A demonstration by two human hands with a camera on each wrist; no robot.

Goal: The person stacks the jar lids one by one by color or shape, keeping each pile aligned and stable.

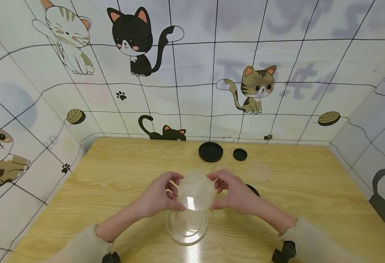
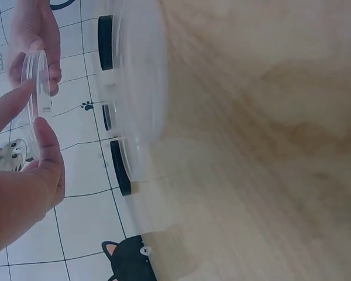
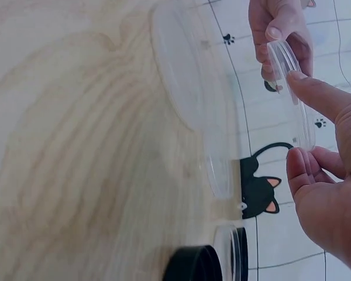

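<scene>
Disc (image 1: 196, 190), clear and round, was held up off the table (image 1: 129, 164), over or just beyond the far rim of the dish (image 1: 187, 240). The left hand (image 1: 161, 193) pinched one side between thumb and fingers; the right hand (image 1: 233, 193) gripped the opposite side likewise. From where I stood, the work looked partway along: this piece was off the surface but not set down anywhere, and I saw nothing clearly fitted together. Left over, well beyond the dish, were a big black disc (image 1: 210, 152) and a small black disc (image 1: 240, 154); beyond it and to its right lay another clear disc (image 1: 259, 172) and a black piece (image 1: 253, 190), mostly hidden. The dish showed no contents, though an inner ring might have been its base or something nested; I couldn't tell. The raised disc showed a doubled rim, perhaps two layers.
</scene>
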